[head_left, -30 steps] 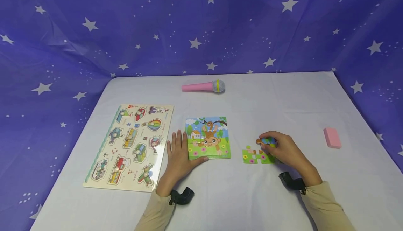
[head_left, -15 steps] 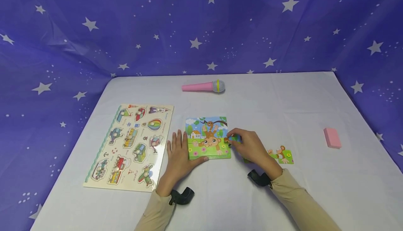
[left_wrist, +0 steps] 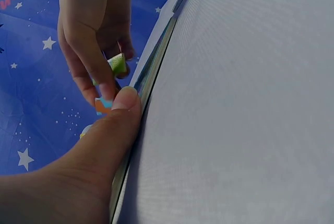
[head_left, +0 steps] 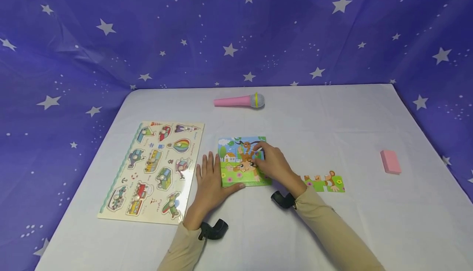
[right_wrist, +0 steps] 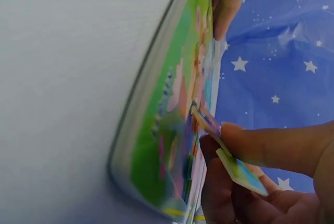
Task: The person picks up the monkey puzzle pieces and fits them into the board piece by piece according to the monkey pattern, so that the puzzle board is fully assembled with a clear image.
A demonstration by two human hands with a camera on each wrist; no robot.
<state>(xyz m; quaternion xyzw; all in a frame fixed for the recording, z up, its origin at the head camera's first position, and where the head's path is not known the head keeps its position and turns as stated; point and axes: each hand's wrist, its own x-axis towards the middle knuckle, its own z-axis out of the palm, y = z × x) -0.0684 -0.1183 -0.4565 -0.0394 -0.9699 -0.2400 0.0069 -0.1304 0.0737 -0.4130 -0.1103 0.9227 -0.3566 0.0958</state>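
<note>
A square monkey puzzle [head_left: 230,174] lies near the middle of the white table. My left hand [head_left: 210,187] rests beside its left side, fingers spread, with the thumb [left_wrist: 128,98] along the near edge. Over the right part of the puzzle, my right hand [head_left: 276,165] pinches a jigsaw piece [right_wrist: 209,122] between thumb and fingers. A green and blue part [right_wrist: 242,172] also shows in that hand; I cannot tell whether it is a second piece. Several loose jigsaw pieces [head_left: 334,184] lie to the right, partly hidden by the right wrist.
A larger vehicle peg puzzle board [head_left: 153,189] lies left of my left hand. A pink toy microphone [head_left: 233,101] sits towards the back, and a pink block [head_left: 390,161] lies on the far right. A starry blue cloth [head_left: 203,28] stands behind the table.
My right hand has moved left from the loose pieces to above the monkey puzzle, carrying a jigsaw piece. The left hand has stayed in place.
</note>
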